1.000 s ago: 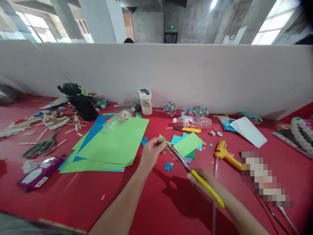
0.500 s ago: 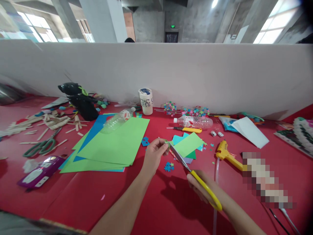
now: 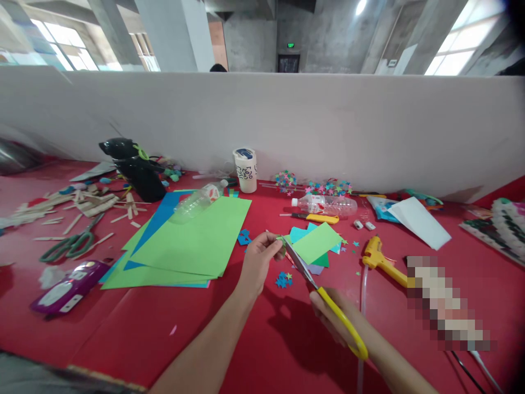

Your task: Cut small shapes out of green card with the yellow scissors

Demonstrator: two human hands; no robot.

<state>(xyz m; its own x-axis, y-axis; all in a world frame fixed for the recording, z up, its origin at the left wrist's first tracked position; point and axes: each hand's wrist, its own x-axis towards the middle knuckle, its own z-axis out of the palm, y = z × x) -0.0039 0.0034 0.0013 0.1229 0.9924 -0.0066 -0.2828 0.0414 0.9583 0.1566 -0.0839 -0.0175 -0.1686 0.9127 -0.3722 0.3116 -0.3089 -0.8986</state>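
Note:
My left hand point(image 3: 263, 256) pinches a small piece of green paper point(image 3: 280, 239) between thumb and fingers. In my right hand point(image 3: 334, 314) is a pair of yellow-handled scissors point(image 3: 342, 320), its blades pointing up and left to the edge of that piece. Whether the blades are cutting into it I cannot tell. Behind the blades lie a light green paper strip point(image 3: 318, 243) and other coloured scraps. Beneath my left hand sits a little pile of blue paper stars point(image 3: 283, 280). Blue paper scraps point(image 3: 244, 237) rest just left of the fingers.
Large green sheets point(image 3: 184, 241) are stacked at left, with a clear bottle point(image 3: 199, 201) on top. A yellow glue gun point(image 3: 381, 260) and its cord lie right of my right hand. A yellow cutter point(image 3: 322, 218) and another bottle point(image 3: 326, 205) lie behind. Green-handled scissors point(image 3: 74, 244) are far left.
The scissors' handles and my right hand have shifted slightly to the left. My left hand keeps its pinch in nearly the same place.

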